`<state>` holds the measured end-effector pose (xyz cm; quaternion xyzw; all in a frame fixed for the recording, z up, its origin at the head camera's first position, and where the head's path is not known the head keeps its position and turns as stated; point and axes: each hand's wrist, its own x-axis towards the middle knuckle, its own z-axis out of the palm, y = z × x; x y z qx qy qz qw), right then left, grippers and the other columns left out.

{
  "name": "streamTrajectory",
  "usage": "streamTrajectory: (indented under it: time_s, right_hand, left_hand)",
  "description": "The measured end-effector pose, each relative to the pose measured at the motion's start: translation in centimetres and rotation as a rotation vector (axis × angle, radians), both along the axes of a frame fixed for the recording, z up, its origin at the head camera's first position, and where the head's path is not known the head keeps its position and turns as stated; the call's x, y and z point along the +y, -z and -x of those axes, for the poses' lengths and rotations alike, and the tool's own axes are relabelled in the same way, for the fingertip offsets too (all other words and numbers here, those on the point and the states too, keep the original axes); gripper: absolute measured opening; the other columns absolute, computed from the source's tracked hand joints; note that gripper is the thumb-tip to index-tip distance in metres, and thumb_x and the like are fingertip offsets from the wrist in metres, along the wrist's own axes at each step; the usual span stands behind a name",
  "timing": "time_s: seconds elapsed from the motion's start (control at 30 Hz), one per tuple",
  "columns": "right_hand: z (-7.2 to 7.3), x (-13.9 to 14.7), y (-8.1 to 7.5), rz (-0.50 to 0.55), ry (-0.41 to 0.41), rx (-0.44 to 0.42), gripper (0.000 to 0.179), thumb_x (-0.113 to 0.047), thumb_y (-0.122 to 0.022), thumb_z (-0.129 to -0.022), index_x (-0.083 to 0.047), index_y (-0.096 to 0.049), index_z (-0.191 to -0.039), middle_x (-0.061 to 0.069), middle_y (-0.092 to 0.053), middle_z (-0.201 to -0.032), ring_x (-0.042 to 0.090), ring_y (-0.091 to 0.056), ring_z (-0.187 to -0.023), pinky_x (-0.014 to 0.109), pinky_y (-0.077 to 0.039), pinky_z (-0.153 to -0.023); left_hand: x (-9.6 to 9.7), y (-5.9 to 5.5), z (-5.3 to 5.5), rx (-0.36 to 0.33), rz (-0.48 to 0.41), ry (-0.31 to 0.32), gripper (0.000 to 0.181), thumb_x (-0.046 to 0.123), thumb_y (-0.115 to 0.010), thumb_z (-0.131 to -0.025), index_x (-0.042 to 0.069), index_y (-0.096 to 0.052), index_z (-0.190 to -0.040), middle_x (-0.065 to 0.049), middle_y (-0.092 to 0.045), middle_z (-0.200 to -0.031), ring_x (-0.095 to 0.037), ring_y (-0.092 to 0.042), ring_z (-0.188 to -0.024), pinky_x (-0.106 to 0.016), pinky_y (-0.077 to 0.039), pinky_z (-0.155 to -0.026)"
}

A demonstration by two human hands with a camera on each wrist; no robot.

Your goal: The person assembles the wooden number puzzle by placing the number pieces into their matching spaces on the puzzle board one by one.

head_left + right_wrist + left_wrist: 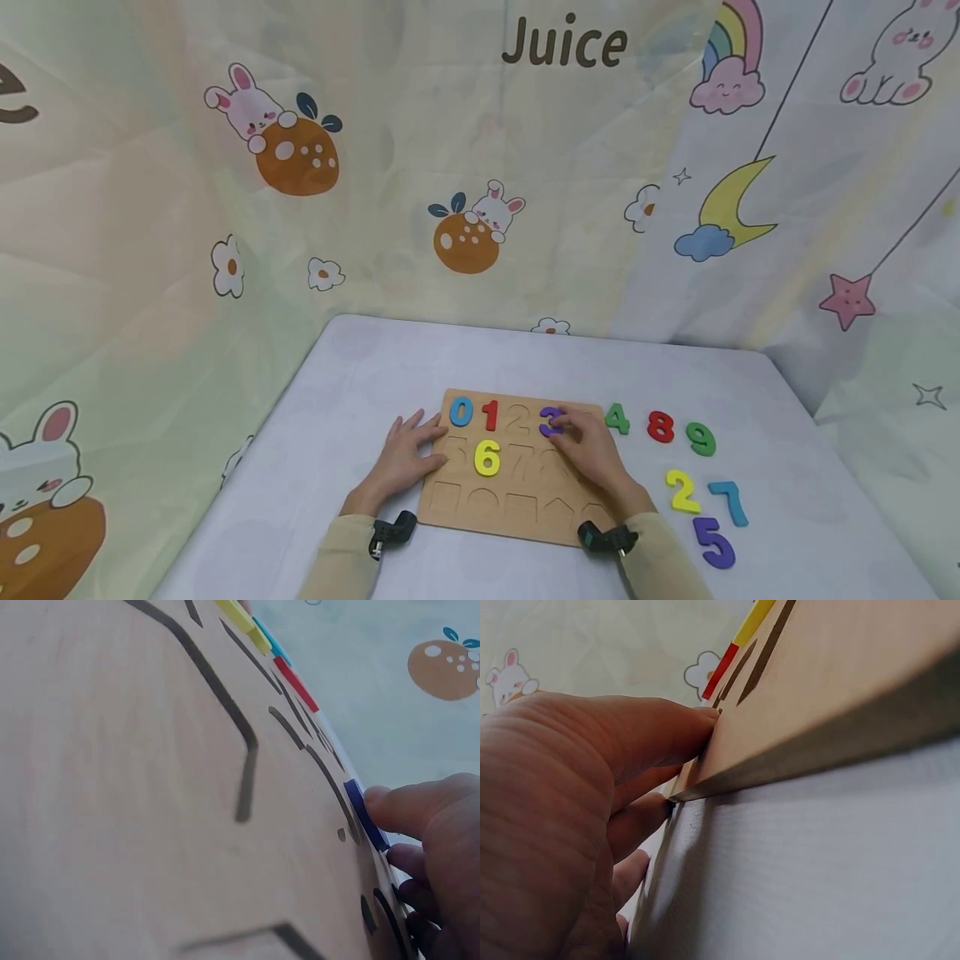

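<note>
A wooden number board (480,500) lies flat on the table, with cut-out slots. My left hand (405,458) rests at its left edge, fingers spread; in the left wrist view the thumb (682,735) touches the board's top. My right hand (592,450) pinches a purple number 3 (550,422) at the top row; the right wrist view shows the thumb (397,806) against this purple piece (365,814). Whether it is fully in its slot I cannot tell. A blue 0 (461,412), a red 1 (490,415) and a yellow 6 (487,458) sit on the board.
Right of the board lie a green 4 (617,419), a red 8 (661,427), a green 9 (701,438), a yellow 2 (682,491), a blue 7 (729,502) and a purple 5 (714,543). A printed cloth (390,250) hangs behind the white table (300,467).
</note>
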<state>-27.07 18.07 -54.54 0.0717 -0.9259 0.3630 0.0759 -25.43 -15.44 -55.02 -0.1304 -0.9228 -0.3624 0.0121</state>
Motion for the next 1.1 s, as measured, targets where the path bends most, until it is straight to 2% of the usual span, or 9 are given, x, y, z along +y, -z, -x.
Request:
streamTrajectory:
  time_s: [0.17,0.33,0.63,0.8,0.9,1.1]
  right_hand:
    - [-0.7,0.5,-0.1,0.075,0.001,0.024,0.023,-0.014,-0.074,-0.087,-0.012,-0.071,-0.109,0.011,-0.058,-0.137,0.034,-0.050,-0.129,0.055,-0.042,-0.107]
    - [-1.2,1.1,0.0,0.144,0.021,0.009,0.023,-0.015,-0.071,-0.089,-0.011,-0.070,-0.112,0.009,-0.060,-0.134,0.031,-0.057,-0.122,0.052,-0.046,-0.105]
    - [-1.7,1.1,0.4,0.184,0.027,0.047,0.020,-0.013,-0.073,-0.088,-0.010,-0.070,-0.108,0.008,-0.065,-0.125,0.029,-0.062,-0.115,0.048,-0.051,-0.100]
    - [-1.9,1.1,0.6,0.214,0.046,0.067,0.020,-0.013,-0.073,-0.088,-0.011,-0.070,-0.107,0.004,-0.066,-0.120,0.024,-0.064,-0.109,0.046,-0.053,-0.098]
    - [-2.0,1.2,0.6,0.241,0.070,0.079,0.019,-0.014,-0.072,-0.089,-0.012,-0.070,-0.108,0.002,-0.067,-0.119,0.020,-0.065,-0.105,0.041,-0.055,-0.095]
    - [-2.0,1.6,0.6,0.252,0.094,0.115,0.019,-0.013,-0.069,-0.090,-0.011,-0.070,-0.109,0.004,-0.068,-0.119,0.020,-0.063,-0.105,0.021,-0.053,-0.088]
  left_hand:
    - [0.0,0.1,0.0,0.010,0.011,0.003,0.048,0.026,-0.076,-0.082,0.013,-0.065,-0.127,-0.002,-0.049,-0.147,-0.030,-0.025,-0.146,-0.051,-0.003,-0.122]
    - [0.0,0.1,0.0,0.013,0.013,0.008,0.048,0.026,-0.076,-0.082,0.013,-0.066,-0.127,-0.002,-0.050,-0.147,-0.030,-0.025,-0.146,-0.051,-0.003,-0.122]
    - [-0.1,0.1,0.0,0.006,0.014,0.005,0.047,0.026,-0.076,-0.082,0.014,-0.066,-0.126,-0.001,-0.050,-0.147,-0.030,-0.025,-0.146,-0.051,-0.003,-0.122]
    - [-0.1,0.0,0.0,-0.002,0.013,0.008,0.047,0.025,-0.077,-0.082,0.014,-0.066,-0.126,-0.001,-0.049,-0.147,-0.030,-0.025,-0.146,-0.050,-0.003,-0.122]
    - [-0.1,-0.1,0.0,-0.010,0.014,0.010,0.048,0.025,-0.077,-0.082,0.013,-0.066,-0.126,-0.001,-0.049,-0.147,-0.030,-0.025,-0.147,-0.051,-0.002,-0.122]
    - [0.0,-0.2,0.0,-0.027,0.015,0.004,0.048,0.025,-0.076,-0.082,0.014,-0.065,-0.127,0.000,-0.048,-0.148,-0.029,-0.024,-0.147,-0.050,-0.002,-0.122]
